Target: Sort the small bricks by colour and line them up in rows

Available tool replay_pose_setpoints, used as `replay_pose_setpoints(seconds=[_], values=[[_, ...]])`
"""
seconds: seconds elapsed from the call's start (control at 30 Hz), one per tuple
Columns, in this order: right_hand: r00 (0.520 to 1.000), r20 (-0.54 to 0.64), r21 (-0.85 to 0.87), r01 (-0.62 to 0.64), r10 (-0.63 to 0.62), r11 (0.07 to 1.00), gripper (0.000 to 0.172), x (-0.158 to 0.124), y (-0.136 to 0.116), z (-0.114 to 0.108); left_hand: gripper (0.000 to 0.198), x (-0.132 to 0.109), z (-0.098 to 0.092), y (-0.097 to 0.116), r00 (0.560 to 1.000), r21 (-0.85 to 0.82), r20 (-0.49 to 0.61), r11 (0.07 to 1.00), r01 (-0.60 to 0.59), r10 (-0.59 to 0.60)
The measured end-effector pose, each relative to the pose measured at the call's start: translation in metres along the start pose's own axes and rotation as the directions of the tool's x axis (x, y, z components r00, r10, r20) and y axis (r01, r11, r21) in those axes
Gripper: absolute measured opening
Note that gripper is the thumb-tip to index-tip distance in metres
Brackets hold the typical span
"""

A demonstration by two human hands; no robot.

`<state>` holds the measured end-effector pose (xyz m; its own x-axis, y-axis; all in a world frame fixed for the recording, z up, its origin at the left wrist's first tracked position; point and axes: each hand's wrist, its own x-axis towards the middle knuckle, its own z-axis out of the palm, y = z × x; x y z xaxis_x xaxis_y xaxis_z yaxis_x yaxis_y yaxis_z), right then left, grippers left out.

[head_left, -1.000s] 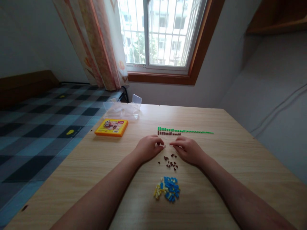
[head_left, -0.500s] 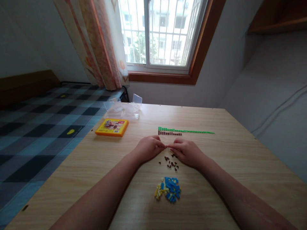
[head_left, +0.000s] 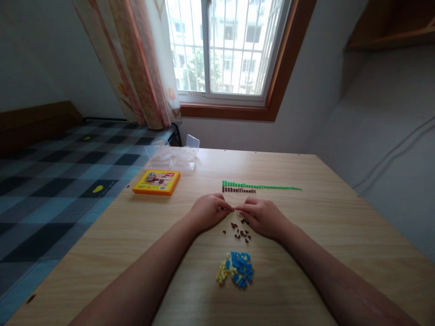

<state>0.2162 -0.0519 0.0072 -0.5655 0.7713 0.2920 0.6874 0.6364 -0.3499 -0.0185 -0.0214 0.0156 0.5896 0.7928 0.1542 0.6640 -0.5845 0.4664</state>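
Over the table's middle, the fingertips of my two hands meet at one tiny brown brick (head_left: 233, 209). My left hand (head_left: 209, 211) is closed in a pinch on it from the left. From the right my right hand (head_left: 261, 216) holds its fingers together, their tips at the same piece; the exact grip is too small to make out. Just below lies a loose scatter of brown bricks (head_left: 241, 234). Beyond the hands runs a short row of brown bricks (head_left: 238, 190), with a longer row of green bricks (head_left: 261, 186) behind it.
Nearer to me sits a pile of blue and pale yellow bricks (head_left: 240, 269). An orange-yellow box (head_left: 156, 183) lies at the left, with clear plastic containers (head_left: 175, 158) behind it. The wooden table (head_left: 322, 226) borders a checked bed (head_left: 68, 181) on the left.
My hands stay at the brown brick, with the right fingertips slightly shifted. The whole view has moved a little; the rows and piles look the same.
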Motion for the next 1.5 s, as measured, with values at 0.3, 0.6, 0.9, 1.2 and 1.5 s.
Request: replay_pose_setpoints(seconds=[0.3, 0.6, 0.9, 1.2, 1.5], values=[[1.000, 0.012, -0.021, 0.009, -0.008, 1.000, 0.027, 0.000, 0.000, 0.002, 0.019, 0.002, 0.002, 0.000, 0.995, -0.009, -0.078, 0.998, 0.070, -0.070], [0.973, -0.083, -0.084, -0.223, 0.217, 0.971, 0.026, -0.018, 0.036, -0.012, 0.019, 0.001, 0.002, -0.004, 0.992, -0.083, -0.095, 0.994, 0.072, -0.079], [0.878, -0.190, -0.221, -0.474, 0.440, 0.852, 0.031, -0.009, 0.057, -0.009, 0.021, 0.002, 0.003, -0.004, 0.990, -0.079, -0.100, 0.993, 0.087, -0.095], [0.874, -0.230, -0.145, -0.465, 0.428, 0.873, 0.029, -0.012, 0.056, -0.008, 0.021, 0.001, 0.003, -0.003, 0.990, -0.086, -0.097, 0.992, 0.094, -0.102], [0.880, -0.222, -0.179, -0.461, 0.421, 0.869, 0.029, -0.011, 0.056, -0.005, 0.019, 0.001, 0.002, -0.002, 0.991, -0.087, -0.094, 0.992, 0.086, -0.094]])
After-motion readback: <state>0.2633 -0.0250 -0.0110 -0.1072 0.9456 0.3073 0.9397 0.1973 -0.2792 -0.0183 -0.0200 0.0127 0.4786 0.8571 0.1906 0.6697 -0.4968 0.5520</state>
